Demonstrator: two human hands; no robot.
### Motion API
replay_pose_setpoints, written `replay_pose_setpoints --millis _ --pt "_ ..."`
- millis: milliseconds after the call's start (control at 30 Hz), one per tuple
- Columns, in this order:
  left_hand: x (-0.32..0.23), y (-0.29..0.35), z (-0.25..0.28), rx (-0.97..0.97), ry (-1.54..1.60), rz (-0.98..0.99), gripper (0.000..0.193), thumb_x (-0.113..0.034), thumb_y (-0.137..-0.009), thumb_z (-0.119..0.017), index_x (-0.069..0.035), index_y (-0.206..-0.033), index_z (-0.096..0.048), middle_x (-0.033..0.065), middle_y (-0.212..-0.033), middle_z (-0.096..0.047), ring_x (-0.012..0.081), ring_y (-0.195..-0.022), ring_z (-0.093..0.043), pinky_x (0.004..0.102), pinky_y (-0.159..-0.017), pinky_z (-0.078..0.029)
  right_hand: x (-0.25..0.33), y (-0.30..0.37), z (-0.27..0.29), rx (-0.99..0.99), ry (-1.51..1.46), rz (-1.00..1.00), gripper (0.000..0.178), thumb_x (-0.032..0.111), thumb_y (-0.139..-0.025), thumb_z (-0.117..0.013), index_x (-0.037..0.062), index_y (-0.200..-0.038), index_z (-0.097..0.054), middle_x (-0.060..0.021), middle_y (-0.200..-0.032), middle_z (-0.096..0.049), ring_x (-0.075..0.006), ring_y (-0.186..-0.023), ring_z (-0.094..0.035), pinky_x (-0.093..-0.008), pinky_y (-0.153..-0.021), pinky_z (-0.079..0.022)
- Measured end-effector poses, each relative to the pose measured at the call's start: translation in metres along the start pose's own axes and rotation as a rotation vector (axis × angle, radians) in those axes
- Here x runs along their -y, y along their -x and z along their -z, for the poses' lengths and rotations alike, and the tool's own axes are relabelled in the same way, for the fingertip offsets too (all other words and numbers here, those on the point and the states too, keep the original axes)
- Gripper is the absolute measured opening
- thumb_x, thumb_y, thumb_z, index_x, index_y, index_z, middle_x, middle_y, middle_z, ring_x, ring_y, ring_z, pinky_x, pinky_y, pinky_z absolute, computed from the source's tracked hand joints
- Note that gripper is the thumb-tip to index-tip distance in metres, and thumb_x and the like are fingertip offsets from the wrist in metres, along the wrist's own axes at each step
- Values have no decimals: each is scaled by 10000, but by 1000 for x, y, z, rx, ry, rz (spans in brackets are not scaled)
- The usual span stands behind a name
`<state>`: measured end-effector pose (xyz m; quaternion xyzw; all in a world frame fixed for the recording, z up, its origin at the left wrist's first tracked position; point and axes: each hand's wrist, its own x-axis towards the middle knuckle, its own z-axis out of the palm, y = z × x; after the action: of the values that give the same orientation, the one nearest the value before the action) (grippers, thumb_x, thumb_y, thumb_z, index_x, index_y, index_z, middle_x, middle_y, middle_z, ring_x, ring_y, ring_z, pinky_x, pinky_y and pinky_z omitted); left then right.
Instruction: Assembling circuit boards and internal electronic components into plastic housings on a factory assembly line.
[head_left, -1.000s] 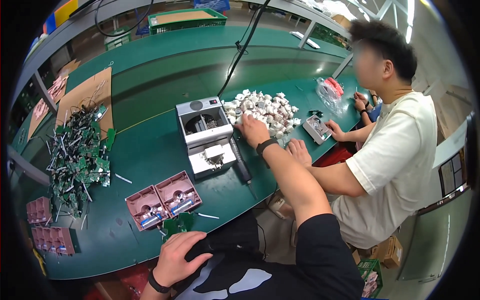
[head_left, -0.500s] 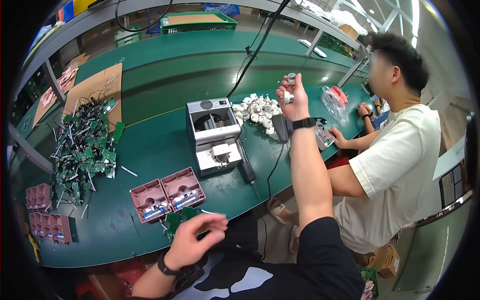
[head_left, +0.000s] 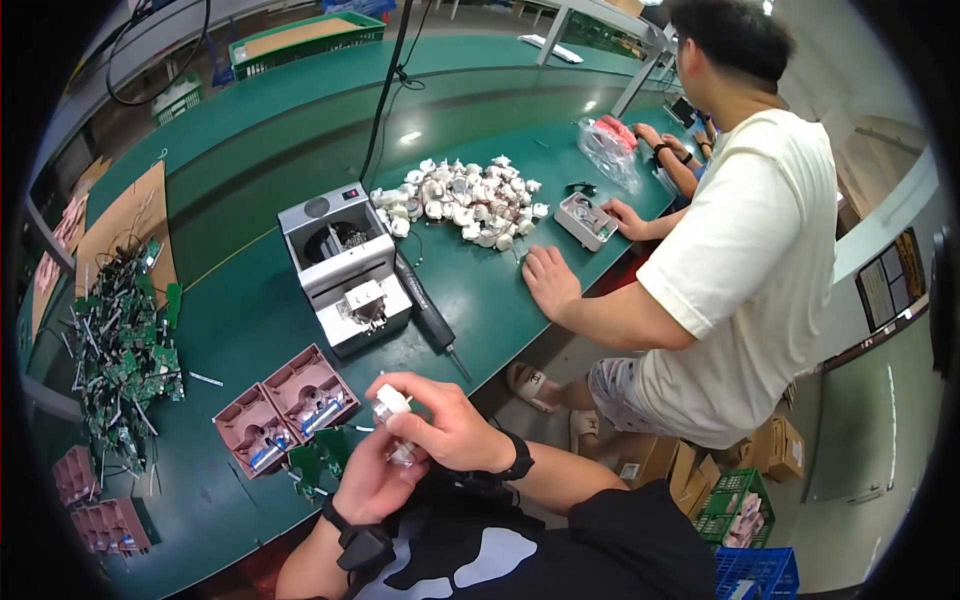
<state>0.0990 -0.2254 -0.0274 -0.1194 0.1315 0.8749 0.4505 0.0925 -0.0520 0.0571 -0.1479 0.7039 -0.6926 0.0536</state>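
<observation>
Close to my body, both hands meet in front of the bench edge. Pinched in my right hand (head_left: 455, 428) is a small white round part (head_left: 392, 399), like those in the pile. My left hand (head_left: 378, 482) is cupped just below, its fingers around a second whitish part (head_left: 403, 453), partly hidden by the fingers. Beside my hands lie two pink plastic housings (head_left: 284, 405) with blue-wrapped cylinders inside, and green circuit boards (head_left: 318, 458) rest against their near side.
A grey-silver screw feeder (head_left: 345, 262) stands mid-bench with an electric screwdriver (head_left: 428, 308) beside it. Behind lies a heap of white parts (head_left: 470, 200). A tangle of circuit boards (head_left: 125, 345) covers the left. To the right, a co-worker (head_left: 740, 240) rests a hand near a grey case (head_left: 585, 221).
My right hand has come back from beside the white heap with the parts, meeting my left hand, which was open and empty-looking. The view has turned right. The co-worker's near hand now rests on the bench.
</observation>
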Motion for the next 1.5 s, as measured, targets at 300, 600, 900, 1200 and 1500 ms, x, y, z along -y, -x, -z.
replay_pose_setpoints --millis 300,600,900,1200,1500 --pt "-22 97 -20 -328 -742 -443 232 -224 -993 -685 -33 -1117 -641 13 -903 -625 57 -662 -519 214 -530 -375 22 -18 12 -59 497 317 400 122 -887 -775 17 -1251 -649 -129 -1094 -713 -289 -1040 -694 -391 -918 -549" --pt "-20 61 -24 -336 -1531 -781 497 -255 -945 -759 -29 -1359 -605 37 -1068 -691 142 -795 -652 267 -730 -532 7 -20 -13 339 863 375 451 117 -755 -880 40 -1161 -699 -106 -998 -710 -269 -873 -691 -348 -715 -538" --pt "-10 72 -8 -213 -688 -327 395 -378 -1132 -442 -48 -1287 -596 5 -853 -642 49 -662 -569 191 -498 -368 -13 -3 -20 166 716 554 356 103 -740 -880 47 -1057 -728 -65 -849 -678 -228 -653 -655 -326 -555 -502" --pt "-14 86 -9 -245 -791 -176 481 -481 -1121 -434 -47 -1197 -626 15 -866 -667 40 -612 -549 195 -504 -382 -13 -5 -29 295 732 693 271 107 -779 -874 37 -1000 -733 -77 -844 -689 -222 -663 -679 -322 -579 -556" --pt "-9 96 -3 -494 -1379 -786 372 -346 -1002 -682 -64 -1242 -649 67 -928 -673 137 -686 -661 268 -571 -492 -3 -26 -29 284 766 586 273 45 -784 -851 1 -1017 -715 -119 -918 -706 -240 -727 -700 -343 -628 -579"
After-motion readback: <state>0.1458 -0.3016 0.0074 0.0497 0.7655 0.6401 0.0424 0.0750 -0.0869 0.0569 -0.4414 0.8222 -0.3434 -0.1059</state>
